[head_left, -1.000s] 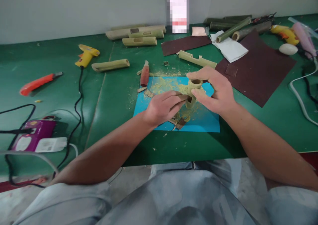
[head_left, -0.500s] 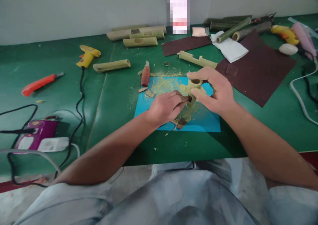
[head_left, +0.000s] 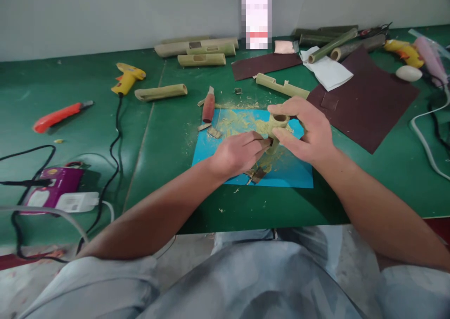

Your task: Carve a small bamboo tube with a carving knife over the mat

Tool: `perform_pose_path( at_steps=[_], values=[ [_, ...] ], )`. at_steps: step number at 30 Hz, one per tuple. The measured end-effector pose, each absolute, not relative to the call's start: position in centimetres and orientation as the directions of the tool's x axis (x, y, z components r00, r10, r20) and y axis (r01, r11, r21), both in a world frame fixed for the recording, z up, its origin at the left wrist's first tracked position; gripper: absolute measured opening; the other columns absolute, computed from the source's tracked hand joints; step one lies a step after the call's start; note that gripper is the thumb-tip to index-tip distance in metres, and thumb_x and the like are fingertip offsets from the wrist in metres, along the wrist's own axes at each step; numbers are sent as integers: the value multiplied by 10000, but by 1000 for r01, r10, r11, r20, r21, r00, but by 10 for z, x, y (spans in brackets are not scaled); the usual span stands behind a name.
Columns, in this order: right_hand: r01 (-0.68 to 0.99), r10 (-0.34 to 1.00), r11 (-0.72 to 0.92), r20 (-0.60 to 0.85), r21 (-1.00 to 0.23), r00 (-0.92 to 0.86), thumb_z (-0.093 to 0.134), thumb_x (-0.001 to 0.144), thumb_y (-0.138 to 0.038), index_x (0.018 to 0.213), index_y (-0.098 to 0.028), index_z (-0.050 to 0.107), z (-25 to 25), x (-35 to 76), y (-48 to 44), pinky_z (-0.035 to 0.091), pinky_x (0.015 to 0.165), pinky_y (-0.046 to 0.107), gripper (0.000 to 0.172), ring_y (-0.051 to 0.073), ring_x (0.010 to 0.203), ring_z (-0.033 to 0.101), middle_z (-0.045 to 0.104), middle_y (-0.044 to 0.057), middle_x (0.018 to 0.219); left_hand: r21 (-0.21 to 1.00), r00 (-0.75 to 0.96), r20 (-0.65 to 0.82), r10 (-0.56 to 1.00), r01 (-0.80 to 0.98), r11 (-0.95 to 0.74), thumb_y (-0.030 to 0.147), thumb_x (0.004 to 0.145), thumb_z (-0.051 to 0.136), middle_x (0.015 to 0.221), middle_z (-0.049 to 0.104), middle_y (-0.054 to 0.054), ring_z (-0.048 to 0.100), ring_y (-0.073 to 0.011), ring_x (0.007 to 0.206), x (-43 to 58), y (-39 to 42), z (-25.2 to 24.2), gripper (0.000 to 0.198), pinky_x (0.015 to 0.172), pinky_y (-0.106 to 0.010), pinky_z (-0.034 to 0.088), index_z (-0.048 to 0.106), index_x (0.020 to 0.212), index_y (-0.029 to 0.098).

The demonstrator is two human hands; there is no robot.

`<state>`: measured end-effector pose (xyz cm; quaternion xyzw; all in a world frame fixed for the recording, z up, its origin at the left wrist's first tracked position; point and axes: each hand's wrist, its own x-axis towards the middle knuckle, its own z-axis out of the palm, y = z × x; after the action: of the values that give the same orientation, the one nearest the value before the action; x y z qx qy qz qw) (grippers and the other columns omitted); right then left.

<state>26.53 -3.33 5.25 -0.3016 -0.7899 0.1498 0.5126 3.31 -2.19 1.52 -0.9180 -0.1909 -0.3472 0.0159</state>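
The right hand grips the upper end of a bamboo tube, open rim upward, right of the frame's centre; the left hand bunches its fingers at the tube's side, and from where I stand I can't tell what they pinch. Around them stretches the green surface. A dark brown sheet lies at right, a blue sheet beneath the hands, an orange-handled cutter at left, a yellow glue gun upper left, a red-handled blade upper centre.
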Motion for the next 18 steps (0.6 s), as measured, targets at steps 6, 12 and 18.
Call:
perform_pose_path(
  at_steps=[6,12,18],
  values=[
    [322,623,779,721,-537,-304,638,991,-306,1272,-323,703,55,265,-35,607,819,417,290,209,916,691,726,20,1028,421,603,560,568,383,-822,238,1059,622,987,805,-61,782,-177,914,41,-31,20,175,795,-276,623,789,1088,196],
    [371,612,782,729,-501,-305,628,1000,-348,1290,-323,678,52,266,-33,606,806,426,295,210,902,689,731,24,1035,908,401,250,881,219,-357,235,926,738,756,765,-33,704,-129,592,49,-41,25,101,545,-229,557,781,868,164],
    [431,601,766,769,-477,-217,656,975,-325,1270,-315,665,49,267,-36,616,763,435,296,213,860,694,743,22,1023,961,182,171,968,187,-204,300,888,764,665,733,-8,654,-115,547,49,-37,26,135,504,-216,524,788,860,171]
  ],
)
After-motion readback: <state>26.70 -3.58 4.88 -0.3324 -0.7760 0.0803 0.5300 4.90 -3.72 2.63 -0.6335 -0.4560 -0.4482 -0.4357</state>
